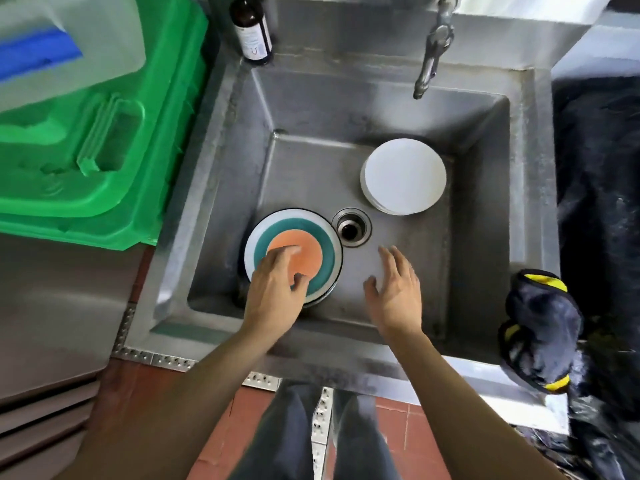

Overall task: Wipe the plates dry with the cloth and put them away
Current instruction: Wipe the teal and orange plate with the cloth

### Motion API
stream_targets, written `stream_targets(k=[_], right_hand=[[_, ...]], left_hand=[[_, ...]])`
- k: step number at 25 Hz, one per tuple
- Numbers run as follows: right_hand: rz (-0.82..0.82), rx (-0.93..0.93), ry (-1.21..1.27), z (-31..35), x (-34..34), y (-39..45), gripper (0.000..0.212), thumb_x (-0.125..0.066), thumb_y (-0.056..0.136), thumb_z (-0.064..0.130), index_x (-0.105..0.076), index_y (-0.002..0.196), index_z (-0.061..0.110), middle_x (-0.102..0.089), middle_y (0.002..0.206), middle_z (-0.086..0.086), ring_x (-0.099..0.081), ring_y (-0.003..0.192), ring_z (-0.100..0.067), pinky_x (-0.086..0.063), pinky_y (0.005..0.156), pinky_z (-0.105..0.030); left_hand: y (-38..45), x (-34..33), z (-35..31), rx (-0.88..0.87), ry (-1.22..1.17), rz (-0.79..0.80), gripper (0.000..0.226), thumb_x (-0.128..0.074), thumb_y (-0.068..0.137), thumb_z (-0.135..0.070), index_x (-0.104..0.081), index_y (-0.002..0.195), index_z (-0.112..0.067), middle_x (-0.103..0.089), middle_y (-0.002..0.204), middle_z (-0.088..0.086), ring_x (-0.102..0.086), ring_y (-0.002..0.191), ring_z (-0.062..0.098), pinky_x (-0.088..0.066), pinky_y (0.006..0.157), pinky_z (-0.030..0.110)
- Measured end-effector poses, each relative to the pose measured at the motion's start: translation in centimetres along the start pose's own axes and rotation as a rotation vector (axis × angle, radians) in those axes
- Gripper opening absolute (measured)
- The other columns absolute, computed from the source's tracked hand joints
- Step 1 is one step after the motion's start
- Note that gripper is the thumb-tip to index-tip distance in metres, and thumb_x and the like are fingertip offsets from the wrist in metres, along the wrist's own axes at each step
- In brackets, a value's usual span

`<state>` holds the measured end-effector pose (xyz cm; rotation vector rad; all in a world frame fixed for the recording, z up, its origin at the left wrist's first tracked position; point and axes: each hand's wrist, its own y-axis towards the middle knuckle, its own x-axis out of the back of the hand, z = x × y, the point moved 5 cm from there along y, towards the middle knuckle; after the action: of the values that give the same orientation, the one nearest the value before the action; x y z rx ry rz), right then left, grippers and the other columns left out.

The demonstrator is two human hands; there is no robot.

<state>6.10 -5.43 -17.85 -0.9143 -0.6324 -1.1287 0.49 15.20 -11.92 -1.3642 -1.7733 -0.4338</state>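
Observation:
A stack of plates with an orange centre, a teal ring and a white rim (325, 251) lies in the steel sink (485, 216), left of the drain. My left hand (273, 289) lies over the near side of this stack, fingers loosely bent on the orange centre and thumb at the near rim. My right hand (396, 292) hovers open above the bare sink floor, to the right of the stack, holding nothing. A second stack of plain white plates (403, 176) sits at the back right of the basin. A dark blue cloth with yellow trim (540, 327) lies bunched on the sink's right front edge.
A tap (433, 50) hangs over the basin's back. A brown bottle (251, 29) stands at the back left corner. A green plastic bin lid (90, 143) lies left of the sink. Dark plastic sheeting (599, 188) covers the right side. The drain (350, 228) is mid-basin.

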Motion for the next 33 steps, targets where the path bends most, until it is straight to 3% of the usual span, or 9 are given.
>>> stream_targets(k=[6,12,17,24,28,33], right_hand=[[0.129,0.056,0.043,0.8,-7.7,4.3,0.06,-0.056,0.097,0.015,-0.04,0.154,0.013,-0.043,0.155,-0.01,-0.044,0.137,-0.032,-0.034,0.114,-0.041],[0.179,0.006,0.105,-0.4,-13.1,8.6,0.056,-0.048,0.099,0.019,-0.035,0.154,0.016,-0.047,0.148,-0.009,-0.046,0.13,-0.032,-0.04,0.107,-0.042],[0.202,-0.074,0.103,-0.8,-15.0,10.5,0.055,-0.044,0.099,0.016,-0.037,0.153,0.013,-0.052,0.144,-0.015,-0.049,0.127,-0.037,-0.042,0.105,-0.045],[0.251,-0.171,0.095,-0.9,-15.2,11.2,0.052,-0.042,0.097,0.006,-0.041,0.148,0.015,-0.052,0.137,-0.016,-0.06,0.111,-0.04,-0.047,0.092,-0.043],[0.216,-0.229,0.137,-0.6,-14.6,11.6,0.044,-0.039,0.094,-0.001,-0.048,0.137,0.005,-0.052,0.134,-0.019,-0.058,0.113,-0.04,-0.047,0.092,-0.043],[0.158,-0.268,0.193,-1.4,-12.4,11.9,0.032,-0.037,0.094,0.003,-0.055,0.12,0.006,-0.055,0.117,-0.015,-0.05,0.089,-0.032,-0.038,0.077,-0.036]], left_hand=[[3.5,-3.0,7.5,0.226,0.084,0.076,0.053,-0.067,0.089,-0.011,-0.051,0.139,-0.01,-0.053,0.137,0.019,-0.052,0.122,0.043,-0.039,0.106,0.051],[7.1,-6.1,13.3,0.384,0.141,0.185,0.061,-0.064,0.093,-0.024,-0.039,0.148,-0.014,-0.038,0.147,0.019,-0.043,0.13,0.044,-0.036,0.112,0.048],[9.2,-7.7,16.1,0.543,0.125,0.269,0.066,-0.058,0.094,-0.032,-0.029,0.151,-0.016,-0.034,0.145,0.022,-0.046,0.127,0.046,-0.041,0.108,0.048],[9.5,-8.5,17.6,0.632,0.029,0.235,0.061,-0.057,0.094,-0.022,-0.032,0.15,-0.022,-0.034,0.142,0.02,-0.051,0.118,0.042,-0.043,0.096,0.042],[9.6,-8.4,17.5,0.635,-0.088,0.151,0.057,-0.062,0.089,-0.016,-0.042,0.142,-0.023,-0.04,0.137,0.017,-0.045,0.1,0.025,-0.037,0.085,0.033],[10.1,-8.3,16.2,0.616,-0.168,0.084,0.062,-0.062,0.086,-0.013,-0.042,0.144,-0.027,-0.045,0.141,0.012,-0.048,0.108,0.023,-0.04,0.088,0.033]])
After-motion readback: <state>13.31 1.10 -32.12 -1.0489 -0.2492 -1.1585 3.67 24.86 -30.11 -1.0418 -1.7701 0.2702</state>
